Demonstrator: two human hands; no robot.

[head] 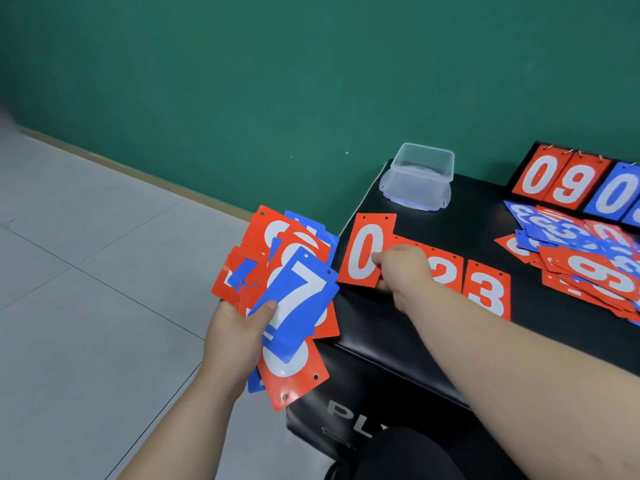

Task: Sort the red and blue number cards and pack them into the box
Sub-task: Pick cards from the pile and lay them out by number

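Sorting is the step in hand, judged from the layout; packing has not begun.

Left hand [235, 327]: grips a mixed fan of cards [277, 258], red and blue overlapping, held off the left edge of the black padded bench [433, 341]. The thumb presses on the top card, a blue 7 [298, 299].

Red row, at the near-left corner of the bench:
- Red 0 card [363, 251] is the leftmost, and seems to lie on the bench.
- Right hand [403, 268] pinches the right edge of this card, thumb on its face and fingers curled at its lower corner. Whether it is setting the card down or lifting it cannot be told.
- Red 2 card [445, 271] lies next, partly hidden by the hand.
- Red 3 card [486, 292] lies just beside the 2.

The row appears to run in number order. The next move probably calls for releasing the 0 squarely in line, then drawing the blue 7 off the fan and starting a separate blue group.

Container: a clear plastic box [420, 174] stands at the far edge of the bench, well apart from the row, apparently resting on its lid. No cards are visible in it.

Further right, a loose pile of cards [588, 265] remains unsorted in front of a flip scoreboard [571, 178].
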